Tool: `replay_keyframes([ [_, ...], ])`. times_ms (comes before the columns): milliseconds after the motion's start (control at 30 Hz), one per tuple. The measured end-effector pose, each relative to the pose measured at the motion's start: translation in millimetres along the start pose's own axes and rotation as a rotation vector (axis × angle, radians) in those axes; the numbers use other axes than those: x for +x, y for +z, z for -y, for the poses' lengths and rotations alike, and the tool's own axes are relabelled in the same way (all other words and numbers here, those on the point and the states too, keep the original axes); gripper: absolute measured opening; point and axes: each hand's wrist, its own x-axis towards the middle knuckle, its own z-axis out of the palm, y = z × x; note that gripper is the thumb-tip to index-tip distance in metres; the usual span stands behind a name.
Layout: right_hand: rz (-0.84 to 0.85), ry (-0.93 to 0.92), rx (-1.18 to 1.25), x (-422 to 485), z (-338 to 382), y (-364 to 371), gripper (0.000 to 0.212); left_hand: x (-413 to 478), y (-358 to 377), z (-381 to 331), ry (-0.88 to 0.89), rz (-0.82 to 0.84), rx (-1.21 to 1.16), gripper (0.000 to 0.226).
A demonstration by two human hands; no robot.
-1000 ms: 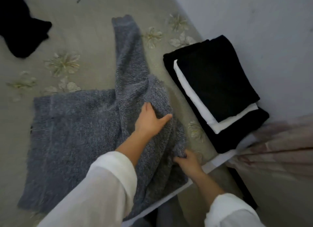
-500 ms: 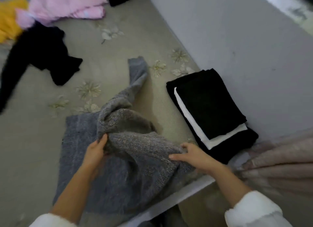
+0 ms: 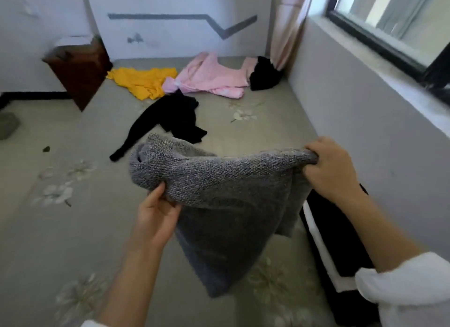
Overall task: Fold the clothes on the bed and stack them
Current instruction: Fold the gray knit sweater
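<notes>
A grey knitted sweater (image 3: 226, 200) hangs folded in the air above the bed (image 3: 60, 229). My left hand (image 3: 155, 214) grips its left edge from below. My right hand (image 3: 331, 170) grips its upper right corner, fingers curled over the fabric. The stack of folded black and white clothes (image 3: 333, 248) lies by the wall at the lower right, partly hidden behind my right forearm. Unfolded clothes lie further up the bed: a black garment (image 3: 170, 117), a yellow one (image 3: 143, 81), a pink one (image 3: 209, 76) and another black one (image 3: 264, 74).
A grey wall (image 3: 360, 122) with a window sill runs along the bed's right side. A dark wooden bedside cabinet (image 3: 78, 68) stands at the far left. A pink curtain (image 3: 289, 22) hangs in the far corner. The bedsheet has a pale flower print.
The sweater was lying on the bed while both hands gathered it; now it is lifted off the sheet between both hands. The view has tilted up towards the far end of the bed.
</notes>
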Motion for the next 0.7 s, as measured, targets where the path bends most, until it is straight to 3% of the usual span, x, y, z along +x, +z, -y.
replay_keyframes([
  [33,-0.075,0.005,0.069,-2,2,-3,0.027,-10,-4,2,-0.005,-0.001,0.003,0.080],
  [100,-0.068,0.077,0.254,-10,3,-2,0.014,-30,-23,11,-0.093,-0.047,0.055,0.060],
  [133,-0.002,0.107,0.347,-15,0,3,0.009,-37,-34,19,-0.159,-0.103,0.069,0.050],
  [200,0.147,0.129,0.489,-26,-4,15,0.025,-44,-63,38,-0.292,-0.240,0.093,0.044],
  [367,0.378,0.012,0.533,-43,-8,36,0.038,-47,-118,71,-0.453,-0.490,0.035,0.015],
  [400,0.402,-0.011,0.520,-43,-9,36,0.044,-46,-124,75,-0.465,-0.524,-0.002,0.019],
  [467,0.439,-0.044,0.500,-45,-11,33,0.043,-41,-133,80,-0.507,-0.571,-0.079,0.048],
  [533,0.467,-0.060,0.505,-47,-11,25,0.025,-33,-133,83,-0.563,-0.581,-0.070,0.069],
  [700,0.522,-0.076,0.593,-49,-6,2,0.031,-6,-114,84,-0.683,-0.621,0.261,0.071],
])
